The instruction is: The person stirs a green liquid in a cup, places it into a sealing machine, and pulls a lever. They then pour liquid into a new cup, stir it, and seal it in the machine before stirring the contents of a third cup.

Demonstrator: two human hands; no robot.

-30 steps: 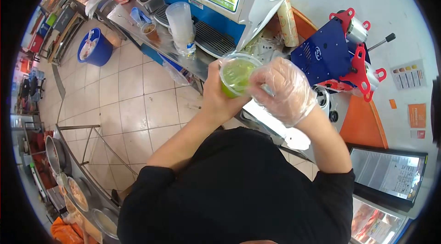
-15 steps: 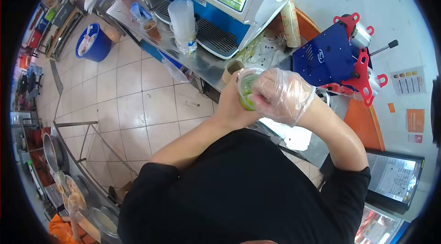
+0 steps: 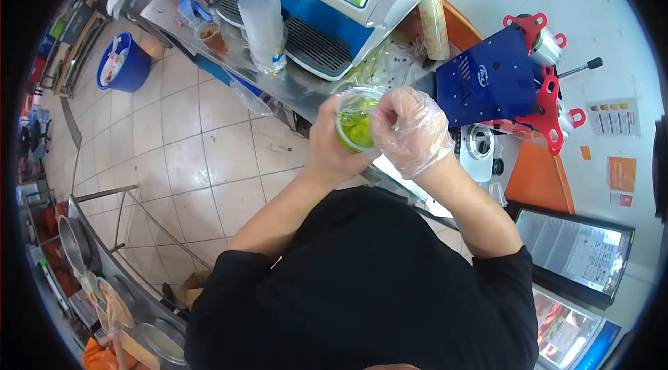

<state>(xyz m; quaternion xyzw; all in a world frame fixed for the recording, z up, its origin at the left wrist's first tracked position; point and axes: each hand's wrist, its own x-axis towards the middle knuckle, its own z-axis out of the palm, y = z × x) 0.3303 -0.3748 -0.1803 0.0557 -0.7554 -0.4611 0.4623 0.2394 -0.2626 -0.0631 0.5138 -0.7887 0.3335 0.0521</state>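
My left hand (image 3: 327, 142) is wrapped around a clear plastic cup (image 3: 355, 121) of green drink, held up in front of my chest over the steel counter (image 3: 292, 91). My right hand (image 3: 410, 130), in a thin clear plastic glove, is closed over the cup's right side and rim. The cup is tilted a little toward me and its lower part is hidden by my fingers.
A blue and red cup-sealing machine (image 3: 501, 77) stands at the right. Behind the cup is a drink dispenser with a drip tray (image 3: 316, 46) and a stack of plastic cups (image 3: 264, 22). A blue bin (image 3: 118, 64) sits on the tiled floor at left. Steel pots (image 3: 76, 245) lie lower left.
Both hands have kept hold of the cup, shifting it slightly right and tipping it sideways, then bringing it back left and more upright. The view has shifted a little.
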